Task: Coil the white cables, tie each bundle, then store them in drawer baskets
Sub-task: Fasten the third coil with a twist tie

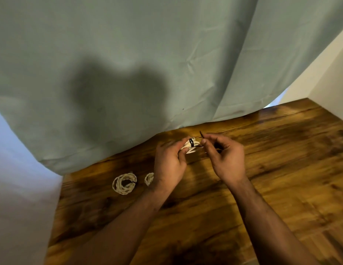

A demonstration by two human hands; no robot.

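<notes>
My left hand [169,161] grips a small coiled white cable bundle [191,147] just above the wooden table [281,169], near its far edge. A thin black tie [191,143] is wrapped around the bundle. My right hand [227,157] pinches the free end of that tie, whose tip sticks up beside my fingers. A tied white cable coil [124,183] lies flat on the table to the left. A second, smaller white coil [149,178] lies beside it, partly hidden behind my left wrist.
A pale green curtain [147,64] hangs behind the table and drapes onto its far edge. A white wall [323,88] stands at the right. The table's left edge runs close to the two lying coils. No drawer or basket is in view.
</notes>
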